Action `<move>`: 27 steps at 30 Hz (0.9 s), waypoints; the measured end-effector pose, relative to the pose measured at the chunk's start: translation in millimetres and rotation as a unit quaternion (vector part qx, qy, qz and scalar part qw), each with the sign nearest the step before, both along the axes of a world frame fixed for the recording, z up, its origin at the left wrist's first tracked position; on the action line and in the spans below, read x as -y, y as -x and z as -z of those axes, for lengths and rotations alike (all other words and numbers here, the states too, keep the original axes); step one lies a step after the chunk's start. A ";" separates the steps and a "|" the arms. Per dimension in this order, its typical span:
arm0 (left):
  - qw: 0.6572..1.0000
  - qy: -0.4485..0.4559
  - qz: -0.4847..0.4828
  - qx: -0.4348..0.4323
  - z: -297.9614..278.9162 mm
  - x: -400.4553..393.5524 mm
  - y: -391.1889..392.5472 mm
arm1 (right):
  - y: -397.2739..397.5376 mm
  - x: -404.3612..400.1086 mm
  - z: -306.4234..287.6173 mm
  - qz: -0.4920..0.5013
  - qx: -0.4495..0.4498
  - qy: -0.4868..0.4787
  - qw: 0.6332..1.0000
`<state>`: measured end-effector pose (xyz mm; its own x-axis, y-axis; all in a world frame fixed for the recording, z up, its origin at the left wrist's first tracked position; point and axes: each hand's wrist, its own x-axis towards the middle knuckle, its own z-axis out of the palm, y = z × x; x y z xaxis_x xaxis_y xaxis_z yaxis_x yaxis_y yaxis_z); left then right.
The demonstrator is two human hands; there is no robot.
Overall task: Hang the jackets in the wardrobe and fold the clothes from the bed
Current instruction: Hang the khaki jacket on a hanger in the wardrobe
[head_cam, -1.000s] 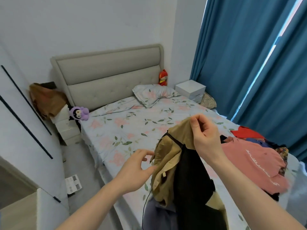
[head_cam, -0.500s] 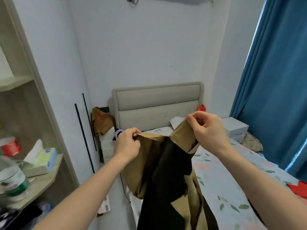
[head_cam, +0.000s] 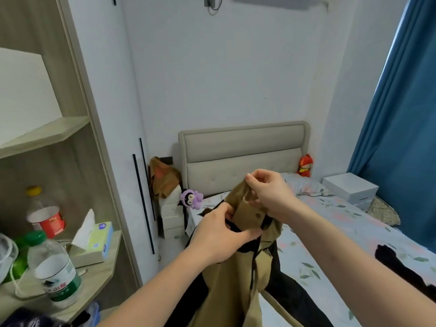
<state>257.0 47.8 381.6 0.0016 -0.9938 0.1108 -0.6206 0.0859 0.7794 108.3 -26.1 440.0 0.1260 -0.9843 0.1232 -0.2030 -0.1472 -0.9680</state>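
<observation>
- Right hand (head_cam: 271,197), forearm entering from 4 o'clock, is raised at frame centre; its fingers (head_cam: 253,179) pinch the top edge of the tan jacket (head_cam: 236,279).
- Left hand (head_cam: 219,234), forearm from 7 o'clock, sits just below it, fingers curled round the jacket's black-trimmed collar.
- The jacket hangs from both hands over the near edge of the bed (head_cam: 342,223).
- Bottle (head_cam: 55,272) at 8 o'clock: label writing too blurred to read.
- Tissue box (head_cam: 94,244) on the shelf (head_cam: 101,272), one tissue sticking up.
</observation>
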 end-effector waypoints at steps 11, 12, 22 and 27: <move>0.987 0.105 -0.108 0.047 20.8 115.3 -49.5 | -24.2 82.6 22.2 -0.050 -0.044 0.045 0.997; 0.988 0.105 -0.111 0.030 22.8 129.1 -56.3 | -16.8 97.4 33.9 -0.034 -0.097 0.081 0.991; 0.992 0.081 -0.094 -0.039 37.6 246.2 -78.2 | -0.1 232.8 112.5 -0.099 -0.308 -0.001 0.946; 0.989 0.039 -0.138 -0.038 36.0 274.8 -119.5 | -27.9 285.8 110.0 -0.132 -0.280 0.016 0.951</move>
